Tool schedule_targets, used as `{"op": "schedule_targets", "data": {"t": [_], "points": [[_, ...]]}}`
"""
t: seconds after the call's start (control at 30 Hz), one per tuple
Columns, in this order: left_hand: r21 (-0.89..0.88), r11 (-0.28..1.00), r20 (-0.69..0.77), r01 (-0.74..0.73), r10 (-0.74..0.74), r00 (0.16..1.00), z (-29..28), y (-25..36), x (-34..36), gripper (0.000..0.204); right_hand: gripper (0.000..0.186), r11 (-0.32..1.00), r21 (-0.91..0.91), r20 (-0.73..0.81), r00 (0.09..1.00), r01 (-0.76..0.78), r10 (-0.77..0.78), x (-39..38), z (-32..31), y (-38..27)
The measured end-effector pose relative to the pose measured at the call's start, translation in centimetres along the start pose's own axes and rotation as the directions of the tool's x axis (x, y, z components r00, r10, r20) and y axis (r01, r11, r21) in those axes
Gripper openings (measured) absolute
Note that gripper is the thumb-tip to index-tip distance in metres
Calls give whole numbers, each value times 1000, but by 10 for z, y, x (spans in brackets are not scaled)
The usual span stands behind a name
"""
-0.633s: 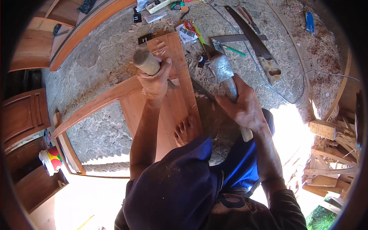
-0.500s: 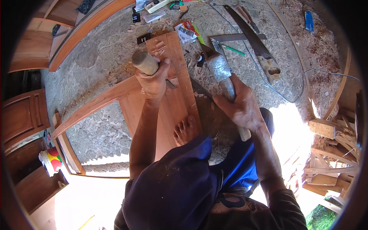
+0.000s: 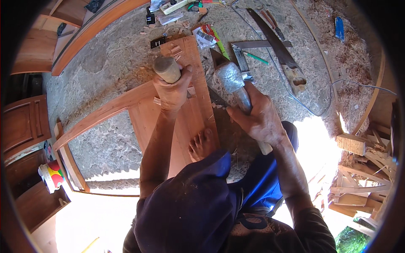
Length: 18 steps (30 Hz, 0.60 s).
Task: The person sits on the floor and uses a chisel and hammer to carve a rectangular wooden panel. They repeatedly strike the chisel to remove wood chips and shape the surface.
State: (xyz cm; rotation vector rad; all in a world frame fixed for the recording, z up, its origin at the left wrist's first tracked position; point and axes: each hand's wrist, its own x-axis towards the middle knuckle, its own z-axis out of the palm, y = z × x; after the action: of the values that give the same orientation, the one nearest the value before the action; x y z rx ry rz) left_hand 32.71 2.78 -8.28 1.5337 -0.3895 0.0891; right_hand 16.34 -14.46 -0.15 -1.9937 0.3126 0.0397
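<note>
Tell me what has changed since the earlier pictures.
The right hand has brought the metal-headed tool leftward, nearer the left hand, whose wooden-handled tool has shifted slightly right at its top. Nothing was grasped or released; the bare foot stays on the wooden panel.

The left hand (image 3: 174, 95) covers the lower part of the wooden handle (image 3: 166, 69) and whatever lies beneath it. The right hand (image 3: 262, 119) hides the middle of the hammer (image 3: 231, 77). Blue cloth (image 3: 181, 206) covers the near end of the board (image 3: 203, 99) and the heel of the bare foot (image 3: 201, 146). The picture's top edge cuts off a pale strip (image 3: 175, 6) at the far edge of the floor (image 3: 105, 76).
</note>
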Motion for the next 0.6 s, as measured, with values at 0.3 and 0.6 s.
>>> {"op": "schedule_targets", "data": {"t": [0.3,0.6], "points": [[-28,999,-30,-23,22,999,4,-2,-2,19,50,999,-16,-9,999,51,-51,7,2,-7],[111,994,27,7,-10,1000,7,-1,-9,16,48,952,-69,-44,952,298,-301,27,-15,-49]]}}
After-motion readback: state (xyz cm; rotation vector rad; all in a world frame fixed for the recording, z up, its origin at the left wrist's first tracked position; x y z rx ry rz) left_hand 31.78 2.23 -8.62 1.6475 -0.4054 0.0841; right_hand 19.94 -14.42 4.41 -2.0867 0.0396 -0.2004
